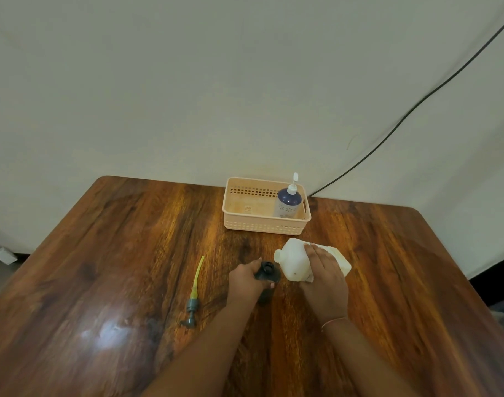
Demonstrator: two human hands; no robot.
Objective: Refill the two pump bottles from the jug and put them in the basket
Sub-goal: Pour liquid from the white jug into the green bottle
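Observation:
My left hand [246, 279] grips a dark bottle [267, 275] with its neck open and no pump on it. My right hand [325, 279] holds the white jug [295, 260], tilted so its spout points left at the dark bottle's mouth, just short of it. The dark bottle's grey pump head with a yellow tube [194, 296] lies on the table left of my left hand. A dark blue pump bottle [288, 203] with a white pump stands upright in the right end of the peach basket [245, 223] at the far side of the table.
The wooden table [116, 267] runs to a pale wall behind the basket. A black cable [417, 106] hangs along the wall at right, down to the table's back edge. A white object [4, 255] lies on the floor at far left.

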